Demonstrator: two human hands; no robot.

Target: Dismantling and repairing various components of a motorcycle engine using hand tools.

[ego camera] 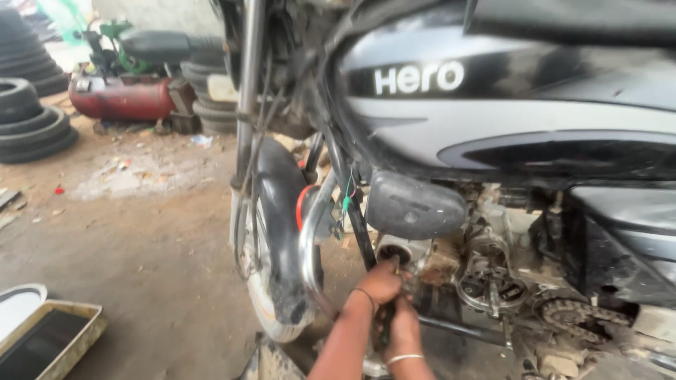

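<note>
The motorcycle (507, 119) fills the frame from 12 to 4 o'clock, its glossy black and grey tank curving smooth above a greasy, bare-metal engine (486, 278) with its side cover off. Inside sit a round toothed part and, toward 4 o'clock, a rusty chain (574, 313) looped on its sprocket. A rounded black cover (414, 206) bulges just above the work.

At 6 o'clock, the left hand (380, 281), with a thin dark band at the wrist, is closed around something at the engine's front lower corner, beside a pale round opening; what it grips cannot be told. The right hand (403, 334), wearing a light bangle, is curled just below, touching the left; its hold is also hidden.

The matte black mudguard (278, 232) and front wheel stand close at 7 o'clock, crowding the hands. Open dirt floor (141, 239) spreads toward 9 o'clock, with a worn rectangular tray (77, 334) at 8, stacked tyres (32, 123) at 10 and a red cylindrical tank (120, 98) at 11.
</note>
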